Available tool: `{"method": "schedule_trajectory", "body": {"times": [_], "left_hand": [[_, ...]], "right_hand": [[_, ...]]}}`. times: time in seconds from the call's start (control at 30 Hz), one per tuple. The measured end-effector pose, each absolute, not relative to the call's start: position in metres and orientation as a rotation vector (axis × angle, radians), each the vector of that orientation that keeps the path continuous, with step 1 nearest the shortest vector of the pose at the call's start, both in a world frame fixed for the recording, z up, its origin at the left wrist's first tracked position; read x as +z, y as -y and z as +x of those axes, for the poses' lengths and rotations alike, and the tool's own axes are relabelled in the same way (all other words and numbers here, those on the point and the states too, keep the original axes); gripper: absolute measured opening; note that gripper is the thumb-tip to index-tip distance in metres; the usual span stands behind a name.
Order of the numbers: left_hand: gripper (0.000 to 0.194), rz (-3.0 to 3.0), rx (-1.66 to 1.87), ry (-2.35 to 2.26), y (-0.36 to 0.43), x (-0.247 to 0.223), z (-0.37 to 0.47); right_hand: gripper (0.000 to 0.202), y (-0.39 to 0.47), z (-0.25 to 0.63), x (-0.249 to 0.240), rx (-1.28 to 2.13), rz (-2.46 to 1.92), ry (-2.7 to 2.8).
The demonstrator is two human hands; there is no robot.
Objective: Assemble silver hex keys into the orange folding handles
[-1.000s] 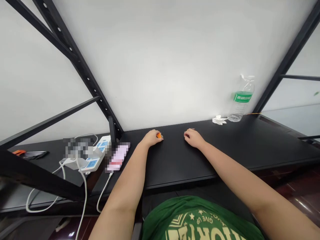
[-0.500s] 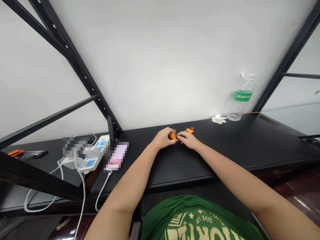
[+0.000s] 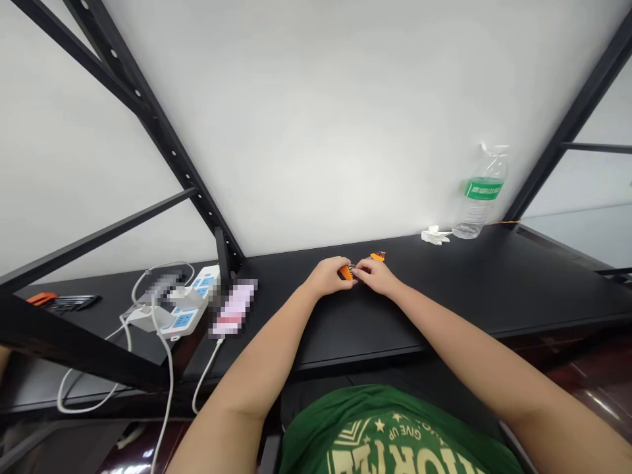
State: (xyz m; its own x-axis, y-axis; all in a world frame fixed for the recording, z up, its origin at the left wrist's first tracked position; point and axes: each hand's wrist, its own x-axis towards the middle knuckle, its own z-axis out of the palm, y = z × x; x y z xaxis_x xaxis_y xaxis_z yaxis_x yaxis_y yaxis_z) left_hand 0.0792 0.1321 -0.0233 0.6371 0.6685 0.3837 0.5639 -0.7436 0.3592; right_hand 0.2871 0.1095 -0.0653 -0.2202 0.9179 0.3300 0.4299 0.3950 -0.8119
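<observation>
In the head view, holds an orange piece (image 3: 345, 272) in the left hand (image 3: 326, 278), with thumb and fingers curled in close about it. Has the right hand (image 3: 378, 278) just beside, with thumb and fingertips drawn together at the thin rods (image 3: 352, 268) showing between the two hands; cannot tell whether any rod is pinched there. Has a second orange piece (image 3: 378, 257) lying just beyond the right hand, partly hidden by it, with dark tips at the far end. Rests both forearms over a black table (image 3: 365, 322). Well to the right of the right hand and farther back, has a crumpled white item (image 3: 434, 236) just beside an upright clear bottle (image 3: 476, 214) with a green label. Well to the left of the left hand, has a blurred-out phone (image 3: 236, 306), then a white power strip (image 3: 203, 299) with white cables (image 3: 170, 388), and farthest left an orange-ended set of dark rods (image 3: 62, 302). Wears a green shirt (image 3: 395, 408), nearer than both hands.
</observation>
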Motion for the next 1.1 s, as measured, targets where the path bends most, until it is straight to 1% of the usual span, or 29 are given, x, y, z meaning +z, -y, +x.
{"method": "schedule_trajectory", "body": {"times": [0.1, 0.3, 0.4, 0.47, 0.63, 0.73, 0.8, 0.93, 1.1], "left_hand": [[0.03, 2.649, 0.748, -1.003, -0.133, -0.024, 0.079], [0.027, 2.658, 0.701, -0.974, -0.133, -0.027, 0.084], [0.03, 2.669, 0.696, -0.948, -0.134, -0.03, 0.084], [0.037, 2.675, 0.706, -0.925, -0.136, -0.033, 0.084], [0.065, 2.645, 0.78, -0.914, -0.144, -0.043, 0.084], [0.07, 2.611, 0.817, -0.933, -0.147, -0.046, 0.084], [0.065, 2.594, 0.829, -0.935, -0.148, -0.045, 0.084], [0.044, 2.586, 0.847, -0.914, -0.145, -0.04, 0.083], [0.036, 2.62, 0.867, -0.902, -0.139, -0.035, 0.085]], "right_hand": [[0.024, -0.111, 0.288, -0.066, 0.753, -1.153, 1.779], [0.024, -0.11, 0.288, -0.064, 0.841, -1.107, 1.798], [0.025, -0.11, 0.288, -0.064, 0.841, -1.128, 1.791], [0.026, -0.11, 0.289, -0.064, 0.841, -1.137, 1.791], [0.031, -0.109, 0.291, -0.063, 0.849, -1.157, 1.772], [0.033, -0.11, 0.292, -0.063, 0.861, -1.158, 1.755], [0.035, -0.11, 0.292, -0.063, 0.87, -1.152, 1.744], [0.038, -0.113, 0.292, -0.065, 0.895, -1.124, 1.725], [0.038, -0.112, 0.296, -0.066, 0.859, -1.134, 1.713]]}}
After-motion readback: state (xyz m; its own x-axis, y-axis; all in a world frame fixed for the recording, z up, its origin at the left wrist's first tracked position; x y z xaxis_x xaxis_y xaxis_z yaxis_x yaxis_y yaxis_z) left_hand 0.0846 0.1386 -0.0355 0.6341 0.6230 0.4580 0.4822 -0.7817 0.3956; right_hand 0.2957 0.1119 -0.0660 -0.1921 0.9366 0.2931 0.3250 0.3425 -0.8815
